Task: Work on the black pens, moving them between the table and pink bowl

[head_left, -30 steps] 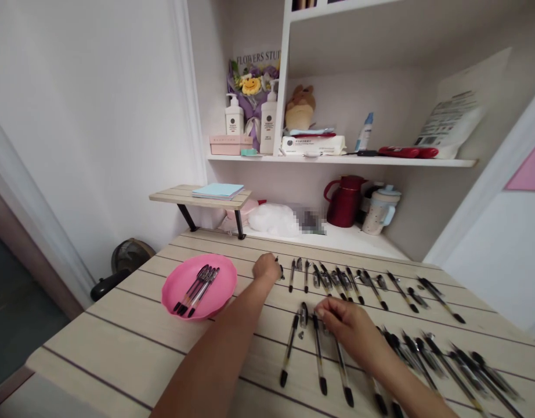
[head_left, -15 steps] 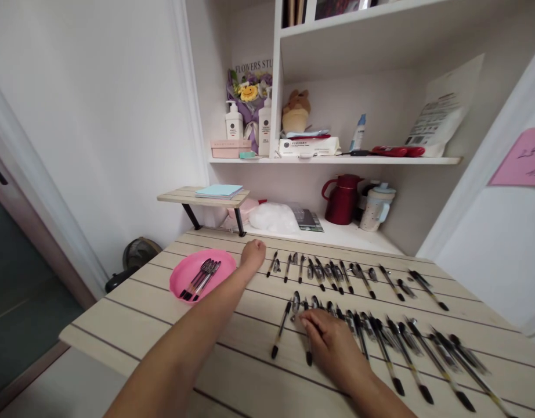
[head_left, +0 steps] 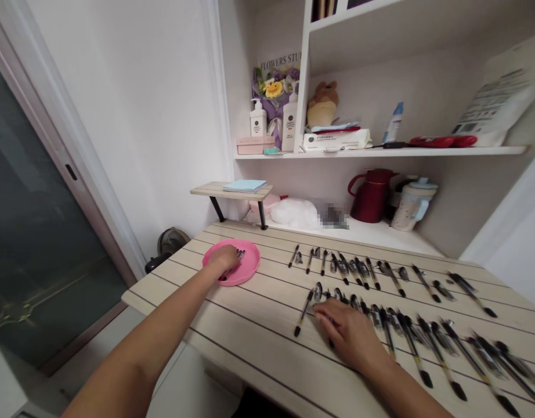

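Observation:
My left hand (head_left: 224, 256) is over the pink plate (head_left: 252, 268), its fingers curled down around the pens (head_left: 240, 254) lying there. Ends of those pens show on both sides of the hand; the fingertips are hidden. My right hand (head_left: 348, 331) rests at the left part of the front row, fingers bent and drawn together low over the table. Whatever its fingertips pinch cannot be made out. Just left of it lies a black-tipped pen (head_left: 303, 316), with a short clear-and-black piece (head_left: 318, 290) beside its upper end.
A back row of pens (head_left: 396, 278) and short pieces crosses the slatted table (head_left: 250, 325). More front-row pens (head_left: 441, 360) spread rightward. A small raised stand (head_left: 206, 190) holds blue paper (head_left: 245, 185). Behind are a red jug (head_left: 371, 197) and a cup (head_left: 413, 203).
My left hand has moved from the table right of the plate onto the pens in it. My right hand stays near the same pens. The view has turned left.

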Available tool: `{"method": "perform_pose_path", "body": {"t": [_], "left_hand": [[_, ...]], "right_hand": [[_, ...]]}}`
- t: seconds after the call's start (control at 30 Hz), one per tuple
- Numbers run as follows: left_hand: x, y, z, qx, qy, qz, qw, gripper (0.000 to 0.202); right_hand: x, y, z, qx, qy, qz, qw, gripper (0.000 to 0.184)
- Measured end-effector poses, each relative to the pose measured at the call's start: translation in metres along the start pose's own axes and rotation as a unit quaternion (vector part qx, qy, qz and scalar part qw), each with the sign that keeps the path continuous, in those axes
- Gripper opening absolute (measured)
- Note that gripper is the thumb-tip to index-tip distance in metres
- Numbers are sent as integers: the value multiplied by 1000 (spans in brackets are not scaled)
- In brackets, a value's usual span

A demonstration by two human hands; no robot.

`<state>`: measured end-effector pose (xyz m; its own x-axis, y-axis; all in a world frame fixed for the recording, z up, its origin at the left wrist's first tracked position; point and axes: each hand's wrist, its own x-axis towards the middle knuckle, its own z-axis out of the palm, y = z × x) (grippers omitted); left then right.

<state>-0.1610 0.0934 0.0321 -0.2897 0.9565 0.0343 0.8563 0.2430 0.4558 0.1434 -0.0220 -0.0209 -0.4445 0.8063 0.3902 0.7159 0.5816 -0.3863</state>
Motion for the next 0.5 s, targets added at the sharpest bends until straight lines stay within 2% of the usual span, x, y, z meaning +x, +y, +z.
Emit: {"method": "perform_pose_path", "body": {"t": [0.07,0.13,0.23,0.33,0.43,0.5], "left_hand": [[-4,-3,7,26,-11,-4,1000,15],[-5,-2,11,50,-18,-4,999,12],[-8,3,8,61,-21,5,998,9],[-18,15,0,50,-8,32,998,9],[-42,32,1,-14,-4,85,996,10],[-63,44,12,-161,-60,126,977,9]], "right_hand": [[1,-9,5,-24,-39,-77,996,30],[2,-16,11,-42,-72,-123,989,39],[3,-21,19,-55,-104,-130,984,46],[3,-20,18,-60,-101,-117,986,45],[0,-19,11,-66,-94,-111,987,42],[0,-18,5,-69,-91,-99,989,39]]}}
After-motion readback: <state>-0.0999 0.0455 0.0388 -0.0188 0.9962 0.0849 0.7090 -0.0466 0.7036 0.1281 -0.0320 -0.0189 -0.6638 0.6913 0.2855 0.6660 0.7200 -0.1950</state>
